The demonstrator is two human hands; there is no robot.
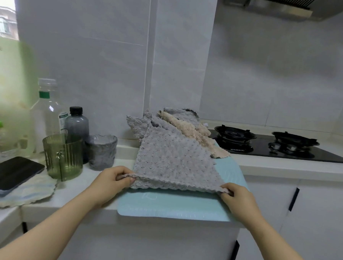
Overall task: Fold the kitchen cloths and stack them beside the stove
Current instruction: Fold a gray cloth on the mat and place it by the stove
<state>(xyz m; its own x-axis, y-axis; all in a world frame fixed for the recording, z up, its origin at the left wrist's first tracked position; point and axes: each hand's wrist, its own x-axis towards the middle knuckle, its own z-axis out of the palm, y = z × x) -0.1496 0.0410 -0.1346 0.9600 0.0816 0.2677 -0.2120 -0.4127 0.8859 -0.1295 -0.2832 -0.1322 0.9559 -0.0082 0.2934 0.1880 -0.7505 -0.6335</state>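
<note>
Right now the left hand (112, 178) and the right hand (235, 195) each pinch a near corner of a grey cloth (171, 159), fingers curled on its scalloped edge and lifting it off the pale blue mat (172, 205) on the tabletop (79, 194). Behind it lie a beige cloth (188, 130) and more grey cloths (179, 112), just left of the black stove (285, 147). Farther left stand a green cup (63, 156) and bottles (77, 123).
</note>
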